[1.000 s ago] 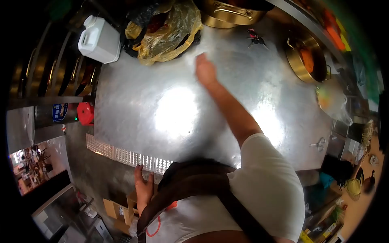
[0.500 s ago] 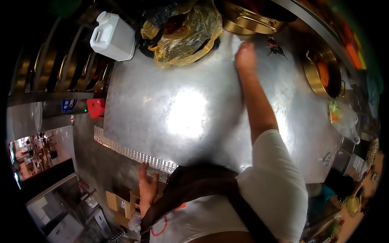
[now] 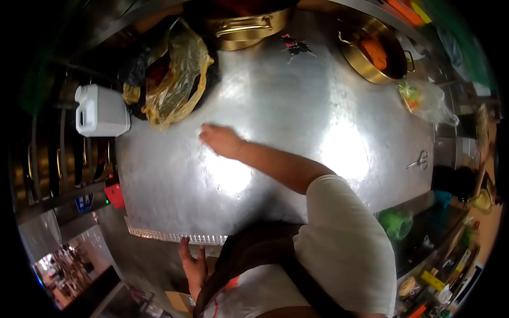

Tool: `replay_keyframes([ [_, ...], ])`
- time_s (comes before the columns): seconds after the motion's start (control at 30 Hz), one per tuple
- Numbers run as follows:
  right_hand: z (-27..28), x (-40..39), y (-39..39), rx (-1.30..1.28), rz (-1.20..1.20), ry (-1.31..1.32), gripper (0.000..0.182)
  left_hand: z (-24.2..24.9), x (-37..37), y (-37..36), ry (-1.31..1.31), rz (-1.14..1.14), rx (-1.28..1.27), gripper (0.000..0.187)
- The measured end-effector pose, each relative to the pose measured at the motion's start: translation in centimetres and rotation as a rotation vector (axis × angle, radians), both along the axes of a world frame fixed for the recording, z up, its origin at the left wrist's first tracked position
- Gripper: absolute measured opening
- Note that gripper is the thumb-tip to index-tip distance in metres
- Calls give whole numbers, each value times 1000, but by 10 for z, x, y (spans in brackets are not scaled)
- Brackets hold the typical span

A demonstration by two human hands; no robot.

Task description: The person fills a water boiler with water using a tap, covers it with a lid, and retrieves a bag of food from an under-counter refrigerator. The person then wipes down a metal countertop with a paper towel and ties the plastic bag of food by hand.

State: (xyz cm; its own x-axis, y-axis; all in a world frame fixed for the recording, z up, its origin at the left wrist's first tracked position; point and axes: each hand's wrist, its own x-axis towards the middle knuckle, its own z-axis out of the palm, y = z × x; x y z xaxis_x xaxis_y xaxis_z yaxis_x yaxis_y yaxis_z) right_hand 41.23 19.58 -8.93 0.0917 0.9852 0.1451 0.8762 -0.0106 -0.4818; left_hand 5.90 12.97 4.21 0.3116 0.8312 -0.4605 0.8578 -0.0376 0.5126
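My right hand (image 3: 222,141) is closed over a white cloth (image 3: 202,129), of which only a small bit shows at the fingertips; the rest is hidden under the hand. It is low over the shiny metal table (image 3: 286,106), left of the middle. Just beyond it lies a yellowish plastic bag (image 3: 183,100) with dark plastic around it. Down at the near edge, my left hand (image 3: 195,269) has its fingers apart and holds nothing, close to the studded metal strip (image 3: 169,236).
A white jug (image 3: 106,114) stands at the left edge. Along the back are a large brass pot (image 3: 246,26), a bunch of keys (image 3: 297,47) and a brass pan (image 3: 366,63) with something orange inside. Rightward lie a clear bag of vegetables (image 3: 424,100) and scissors (image 3: 421,160).
My right hand has swept with the white cloth from the back by the large pot to the left and nearer me. The view has shifted rightward; my left hand keeps its place near the edge.
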Motion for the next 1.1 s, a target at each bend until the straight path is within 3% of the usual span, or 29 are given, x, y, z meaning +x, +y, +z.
replay_keyframes([
  [0.03, 13, 31, -5, -161, -117, 37, 27, 1, 5, 3, 0, 27, 4, 51],
  [0.1, -17, 98, -19, 43, -397, 32, 24, 5, 13, 7, -12, 34, 1, 51],
  [0.17, -12, 167, -44, 46, -642, -43, 16, 6, 19, 7, -24, 50, -3, 51],
  [0.2, -31, 207, -58, 193, -710, -248, 16, 7, 21, 8, -8, 23, -3, 51],
  [0.23, -24, 235, -74, 107, -841, -296, 15, 6, 24, 8, 6, -3, -3, 51],
  [0.3, -23, 278, -103, 175, -983, -326, 13, 6, 29, 8, -7, -15, -11, 50],
  [0.4, -19, 296, -150, 149, -1024, -369, 11, 8, 31, 9, -22, -36, -34, 50],
  [0.57, -8, 262, -191, 135, -1240, -276, 13, 4, 23, 11, -57, -10, -45, 49],
  [0.63, -23, 234, -187, 266, -1147, -251, 15, 1, 22, 13, 16, -65, -55, 50],
  [0.67, -9, 199, -172, 203, -1135, -96, 13, -2, 23, 14, 9, -72, -57, 50],
  [0.7, -24, 179, -160, 307, -993, -223, 12, -5, 24, 14, 6, -90, -63, 50],
  [0.73, -17, 147, -141, 150, -1094, 275, 13, -7, 26, 13, 6, -108, -68, 50],
  [0.77, -16, 115, -127, 257, -889, -35, 15, -5, 32, 13, 4, -111, -68, 50],
  [0.83, -34, 63, -105, 191, -643, -55, 7, 1, 46, 15, -34, -173, -32, 52],
  [0.9, -14, 15, -92, 22, -489, 120, 7, 0, 54, 15, -53, -176, -8, 52],
  [0.93, 5, 1, -92, -7, -342, 36, 8, -1, 57, 15, -67, -177, 4, 52],
  [1.1, 26, -3, -112, -17, 19, 101, 13, 1, 64, 11, -69, -185, -15, 50],
])
